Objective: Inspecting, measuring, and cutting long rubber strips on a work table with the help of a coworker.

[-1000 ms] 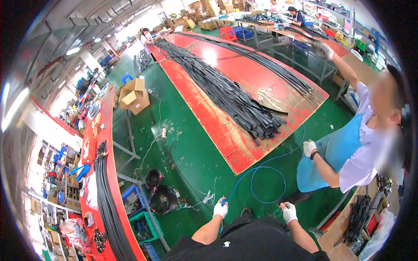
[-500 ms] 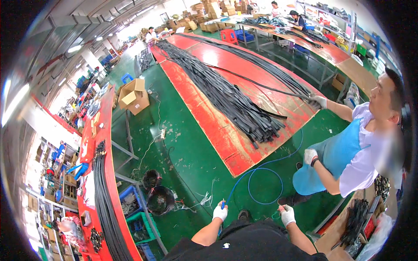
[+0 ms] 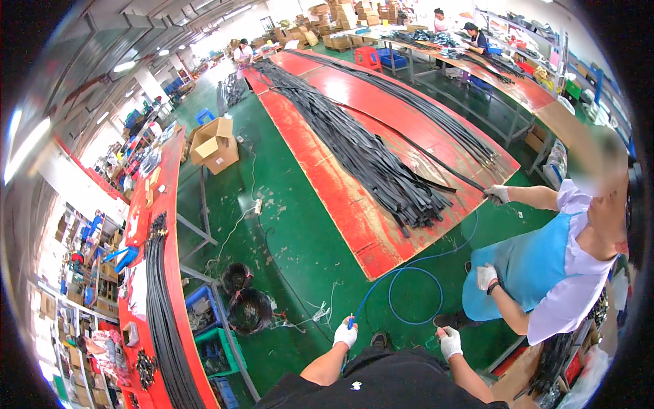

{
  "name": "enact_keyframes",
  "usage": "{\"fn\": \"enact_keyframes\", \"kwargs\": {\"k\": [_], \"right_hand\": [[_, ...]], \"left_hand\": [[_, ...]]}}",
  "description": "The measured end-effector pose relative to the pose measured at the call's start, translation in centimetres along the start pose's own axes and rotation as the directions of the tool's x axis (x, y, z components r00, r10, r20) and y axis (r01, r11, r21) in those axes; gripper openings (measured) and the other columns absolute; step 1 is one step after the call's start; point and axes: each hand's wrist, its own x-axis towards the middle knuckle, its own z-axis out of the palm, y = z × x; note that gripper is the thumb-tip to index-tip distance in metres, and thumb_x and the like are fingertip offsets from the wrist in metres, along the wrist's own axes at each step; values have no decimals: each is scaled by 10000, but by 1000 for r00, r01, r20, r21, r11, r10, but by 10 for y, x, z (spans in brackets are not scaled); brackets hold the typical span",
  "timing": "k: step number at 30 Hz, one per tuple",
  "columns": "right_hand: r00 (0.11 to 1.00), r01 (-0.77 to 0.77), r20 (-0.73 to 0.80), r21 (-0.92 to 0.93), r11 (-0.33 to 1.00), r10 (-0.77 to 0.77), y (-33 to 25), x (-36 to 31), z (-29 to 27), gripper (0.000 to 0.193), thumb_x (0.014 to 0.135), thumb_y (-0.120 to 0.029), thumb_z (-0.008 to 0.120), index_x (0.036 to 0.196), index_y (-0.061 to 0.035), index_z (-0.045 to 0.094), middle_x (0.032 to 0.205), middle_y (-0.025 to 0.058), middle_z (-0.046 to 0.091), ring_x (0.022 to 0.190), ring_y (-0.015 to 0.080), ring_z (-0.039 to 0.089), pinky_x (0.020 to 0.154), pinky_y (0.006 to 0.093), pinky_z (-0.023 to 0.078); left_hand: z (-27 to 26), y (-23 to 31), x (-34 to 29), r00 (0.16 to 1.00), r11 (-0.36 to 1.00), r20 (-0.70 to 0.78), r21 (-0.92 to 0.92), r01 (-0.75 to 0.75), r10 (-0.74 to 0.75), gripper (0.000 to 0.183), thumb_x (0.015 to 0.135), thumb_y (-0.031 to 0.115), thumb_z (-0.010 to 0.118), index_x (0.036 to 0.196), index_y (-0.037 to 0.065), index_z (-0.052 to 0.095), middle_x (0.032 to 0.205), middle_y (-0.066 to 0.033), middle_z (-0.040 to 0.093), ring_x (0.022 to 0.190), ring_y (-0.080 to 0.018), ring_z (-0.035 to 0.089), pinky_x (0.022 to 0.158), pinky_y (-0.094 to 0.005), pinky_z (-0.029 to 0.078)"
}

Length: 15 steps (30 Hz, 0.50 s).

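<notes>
My left hand [image 3: 346, 333], in a white glove, is closed around a slim blue tool [image 3: 351, 322] that points upward. From it a blue hose [image 3: 442, 293] runs out, loops over the floor and passes toward the table's right corner. My right hand [image 3: 449, 342], also gloved, has its fingers pressed together near my body; what they pinch is too small to name. At the right a co-worker's gloved hand [image 3: 497, 194] grips the end of a long black strip [image 3: 436, 158] lying along the red table [image 3: 320, 198].
A thick bundle of black strips [image 3: 361, 157] covers the table's middle. The co-worker in a blue apron [image 3: 518, 273] stands close on my right. Black bins [image 3: 249, 312], crates and loose cords lie at left, beside another red bench [image 3: 178, 300] with black strips. An open carton [image 3: 214, 146] stands beyond.
The co-worker's raised hand has shifted slightly down, and the strip it holds now lies apart from the far-side bundle. My hands have barely moved. The view has tilted a little.
</notes>
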Motion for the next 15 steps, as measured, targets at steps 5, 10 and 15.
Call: {"fn": "enact_keyframes", "kwargs": {"k": [5,10,15], "right_hand": [[1000,-10,-18,-40,999,9,7,3,2,298,1029,-271,682,841,-40,687,679,-6,582,608,99,506,570,303,401],[1000,-23,-7,-22,999,23,11,2,4,304,1023,-282,686,839,-40,686,679,-2,586,611,98,509,573,303,405],[1000,-28,-12,-46,999,27,12,4,10,277,1022,-253,676,828,-54,675,685,-6,582,616,100,509,579,298,404]], "left_hand": [[-5,6,2,999,999,40,35,15,-16,406,969,247,667,1365,159,638,997,-140,742,870,-262,721,844,-375,556],[-8,2,8,998,999,58,38,25,-27,412,971,243,657,1372,154,636,1033,-156,744,915,-285,728,869,-381,554],[-10,-12,16,999,999,24,23,-26,26,419,973,255,649,1380,160,632,1058,-174,743,957,-318,726,892,-388,550]]}}
